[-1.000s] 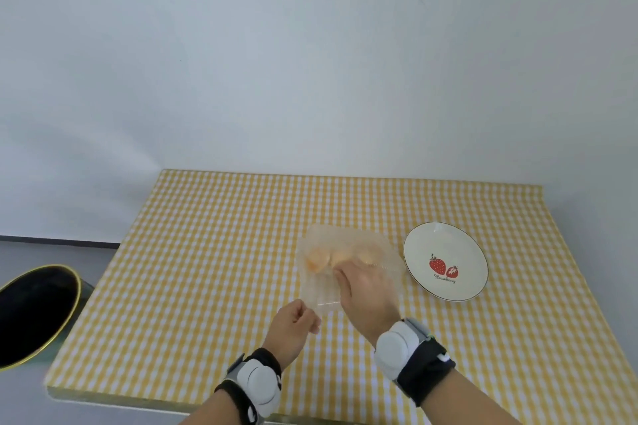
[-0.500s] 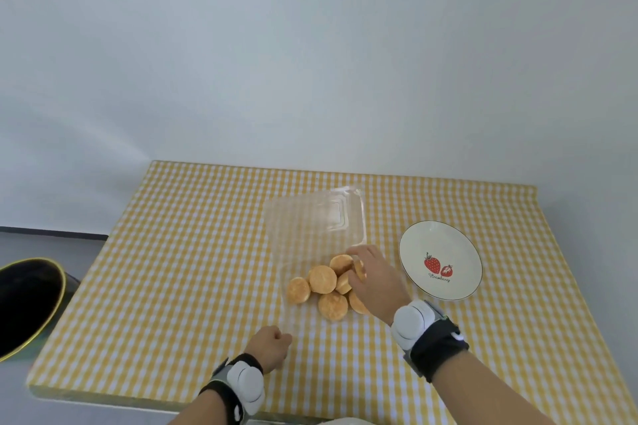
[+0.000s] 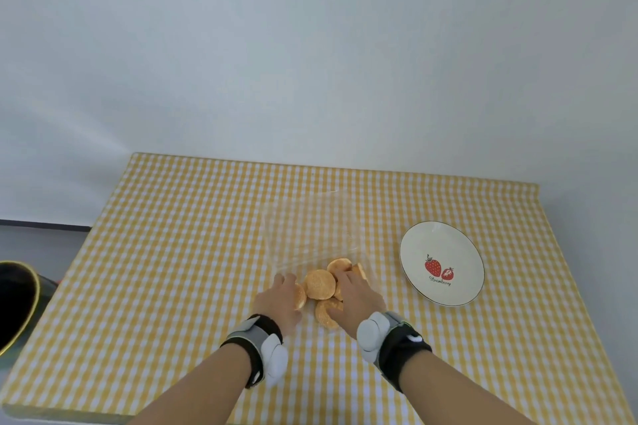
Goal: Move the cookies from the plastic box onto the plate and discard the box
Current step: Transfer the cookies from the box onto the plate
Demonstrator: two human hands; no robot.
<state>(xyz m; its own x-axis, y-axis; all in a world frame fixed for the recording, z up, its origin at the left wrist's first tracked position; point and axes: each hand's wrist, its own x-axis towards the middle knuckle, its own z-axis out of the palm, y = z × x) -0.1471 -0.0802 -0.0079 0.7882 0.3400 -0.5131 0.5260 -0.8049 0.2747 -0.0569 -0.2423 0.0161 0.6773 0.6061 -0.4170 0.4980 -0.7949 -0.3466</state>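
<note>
On the desk [image 3: 172, 252] with its yellow checked cloth, the clear plastic box [image 3: 307, 235] is lying open with its lid tipped back toward 12 o'clock, and the cookies [image 3: 320, 284] are sitting piled in its near half. The left hand [image 3: 278, 304] is reaching in at the pile's 9 o'clock and the right hand [image 3: 355, 297] at its 3 o'clock, both touching cookies, though whether either grip is closing on one cannot be told. The strawberry plate [image 3: 448, 241] is waiting at the box's 3 o'clock, and a black bin [image 3: 17, 304] is standing off the desk at 9 o'clock.
</note>
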